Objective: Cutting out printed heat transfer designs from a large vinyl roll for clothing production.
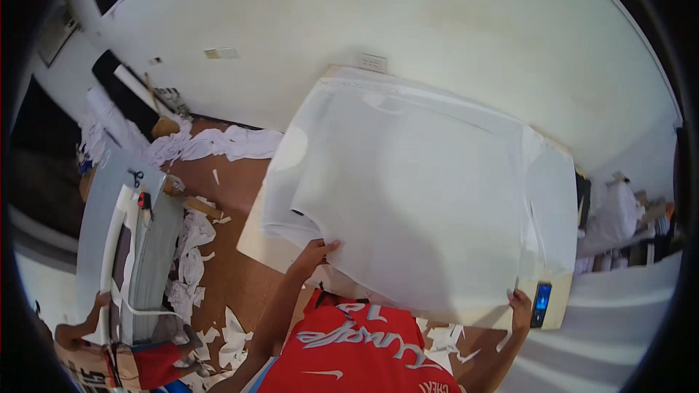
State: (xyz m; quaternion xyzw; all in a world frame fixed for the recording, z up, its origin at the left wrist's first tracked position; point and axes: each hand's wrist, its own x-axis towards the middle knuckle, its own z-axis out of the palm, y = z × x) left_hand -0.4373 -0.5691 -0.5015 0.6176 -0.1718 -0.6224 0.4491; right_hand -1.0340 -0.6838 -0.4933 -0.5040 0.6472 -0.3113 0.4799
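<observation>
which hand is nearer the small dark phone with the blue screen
Right. The right hand is just beside the small dark phone with the blue screen; the left hand is far across the white fabric sheet.
</observation>
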